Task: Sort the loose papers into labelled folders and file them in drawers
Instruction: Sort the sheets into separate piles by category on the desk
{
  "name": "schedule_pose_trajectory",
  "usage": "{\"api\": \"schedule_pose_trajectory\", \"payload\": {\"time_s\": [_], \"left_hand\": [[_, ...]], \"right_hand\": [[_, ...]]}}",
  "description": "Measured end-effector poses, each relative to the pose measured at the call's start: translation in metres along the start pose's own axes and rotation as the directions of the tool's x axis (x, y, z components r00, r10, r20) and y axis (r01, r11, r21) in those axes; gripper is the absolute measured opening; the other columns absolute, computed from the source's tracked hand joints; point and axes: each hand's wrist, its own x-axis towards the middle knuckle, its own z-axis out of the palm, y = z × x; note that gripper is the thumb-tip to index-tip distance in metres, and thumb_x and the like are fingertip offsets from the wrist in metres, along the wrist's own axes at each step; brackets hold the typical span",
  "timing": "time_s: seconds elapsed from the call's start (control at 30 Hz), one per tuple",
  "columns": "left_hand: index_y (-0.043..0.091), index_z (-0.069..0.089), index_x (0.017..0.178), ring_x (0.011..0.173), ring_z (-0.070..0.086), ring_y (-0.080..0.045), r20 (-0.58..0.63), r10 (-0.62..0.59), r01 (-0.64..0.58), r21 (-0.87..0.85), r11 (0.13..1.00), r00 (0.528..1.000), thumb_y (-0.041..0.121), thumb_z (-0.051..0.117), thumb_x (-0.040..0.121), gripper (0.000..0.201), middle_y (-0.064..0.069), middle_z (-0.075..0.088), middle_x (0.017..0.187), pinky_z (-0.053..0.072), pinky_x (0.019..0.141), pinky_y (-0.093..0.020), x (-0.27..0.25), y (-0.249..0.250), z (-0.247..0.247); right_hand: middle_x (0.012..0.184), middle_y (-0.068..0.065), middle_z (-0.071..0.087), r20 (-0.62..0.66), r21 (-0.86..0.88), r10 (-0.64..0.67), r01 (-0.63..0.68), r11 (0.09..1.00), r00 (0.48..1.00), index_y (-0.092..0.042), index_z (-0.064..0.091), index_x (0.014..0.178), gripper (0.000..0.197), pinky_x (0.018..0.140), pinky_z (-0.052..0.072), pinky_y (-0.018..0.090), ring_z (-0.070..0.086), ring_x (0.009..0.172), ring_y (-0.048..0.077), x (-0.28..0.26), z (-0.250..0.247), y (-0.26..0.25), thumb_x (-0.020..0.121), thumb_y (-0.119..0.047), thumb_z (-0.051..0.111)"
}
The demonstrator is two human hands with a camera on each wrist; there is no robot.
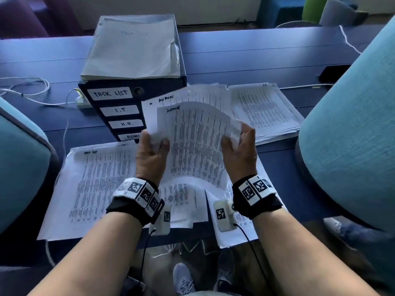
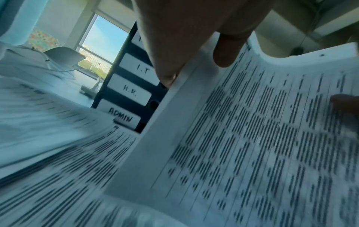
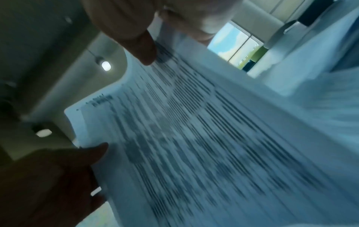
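Both hands hold a bundle of printed sheets [image 1: 196, 142] lifted over the blue desk. My left hand [image 1: 152, 151] grips its left edge, thumb on top; my right hand [image 1: 239, 146] grips the right edge. The front sheet bows toward me, and a sheet behind it is headed ADMIN. The left wrist view shows the thumb [image 2: 227, 50] pressed on the printed sheets [image 2: 252, 138]. In the right wrist view the sheets [image 3: 194, 130] are blurred. A dark drawer unit [image 1: 119, 107] labelled TASK LIST, I.T, H.R., ADMIN stands behind left, with a grey folder [image 1: 132, 48] on top.
A pile headed TASK LIST [image 1: 94, 184] lies on the desk at left, another paper pile [image 1: 267, 110] at back right, more sheets under my wrists. Teal chair backs [image 1: 350, 133] flank both sides. White cables [image 1: 32, 88] and a black phone [image 1: 333, 72] lie on the desk.
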Motion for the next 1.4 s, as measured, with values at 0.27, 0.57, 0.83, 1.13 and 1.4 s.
{"api": "schedule_pose_trajectory", "payload": {"time_s": [0.27, 0.57, 0.83, 1.13, 1.4], "left_hand": [[0.011, 0.047, 0.107, 0.084, 0.056, -0.025, 0.046, -0.33, 0.286, 0.395, 0.873, 0.943, 0.005, 0.047, 0.097, 0.012, -0.01, 0.057, 0.094, 0.045, 0.065, -0.028, -0.025, -0.036, -0.008], [0.023, 0.042, 0.141, 0.113, 0.055, -0.034, 0.011, -0.486, 0.335, 0.711, 0.618, 0.874, 0.006, 0.058, 0.087, 0.059, -0.01, 0.049, 0.135, 0.051, 0.093, -0.047, -0.009, -0.081, -0.058], [0.037, 0.046, 0.137, 0.144, 0.016, -0.029, -0.054, -0.565, 0.304, 0.883, 0.358, 0.823, -0.004, 0.053, 0.075, 0.074, -0.002, 0.023, 0.157, 0.023, 0.112, -0.062, -0.026, -0.098, -0.09], [0.035, 0.042, 0.142, 0.144, 0.017, -0.028, -0.093, -0.573, 0.352, 0.863, 0.361, 0.814, -0.004, 0.053, 0.079, 0.074, 0.001, 0.021, 0.158, 0.025, 0.113, -0.059, -0.02, -0.1, -0.103], [0.032, 0.044, 0.14, 0.137, 0.028, -0.028, -0.102, -0.559, 0.356, 0.859, 0.367, 0.823, -0.001, 0.052, 0.082, 0.067, -0.002, 0.03, 0.152, 0.031, 0.111, -0.053, -0.02, -0.097, -0.102]], "right_hand": [[0.096, 0.007, 0.061, 0.273, -0.221, 0.266, -0.208, 0.953, 0.925, -0.015, 0.048, 0.116, 0.026, 0.071, 0.056, 0.05, 0.062, 0.084, 0.026, -0.041, 0.013, 0.053, 0.09, -0.011, 0.055], [0.095, 0.0, 0.064, 0.336, -0.325, 0.437, -0.333, 0.885, 0.834, -0.021, 0.05, 0.117, 0.03, 0.07, 0.06, 0.044, 0.065, 0.081, 0.02, -0.045, 0.035, 0.057, 0.091, -0.01, 0.058], [0.116, 0.013, 0.058, 0.397, -0.508, 0.586, -0.363, 0.781, 0.706, -0.02, 0.029, 0.143, 0.06, 0.048, 0.044, 0.013, 0.057, 0.072, 0.012, -0.073, 0.062, 0.069, 0.092, -0.005, 0.056], [0.112, 0.012, 0.06, 0.417, -0.533, 0.592, -0.342, 0.774, 0.689, -0.021, 0.023, 0.147, 0.064, 0.068, 0.058, 0.031, 0.063, 0.079, 0.02, -0.079, 0.085, 0.066, 0.094, -0.005, 0.054], [0.151, 0.012, 0.032, 0.424, -0.614, 0.557, -0.225, 0.757, 0.714, -0.008, 0.011, 0.152, 0.071, 0.108, 0.036, 0.03, 0.042, 0.132, 0.024, -0.077, 0.087, 0.06, 0.094, -0.007, 0.051]]}}
